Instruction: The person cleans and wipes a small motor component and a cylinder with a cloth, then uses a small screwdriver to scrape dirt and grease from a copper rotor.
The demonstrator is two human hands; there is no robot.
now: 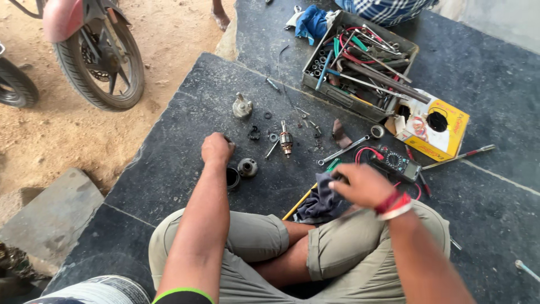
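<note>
The right hand (363,184), right of centre, pinches a dark rag (320,201) above the knee. The left hand (217,148) is curled into a fist at centre on the stone slab (169,163); whether it holds anything I cannot tell. 2 round parts (241,171) lie just beside it, a toolbox (360,65) upper right.

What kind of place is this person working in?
Probably an open-air roadside repair spot, likely for motorcycles. The person sits cross-legged on a dark stone slab beside bare dirt, with a motorcycle wheel close by, a metal toolbox full of tools, and a multimeter among small motor parts.
</note>
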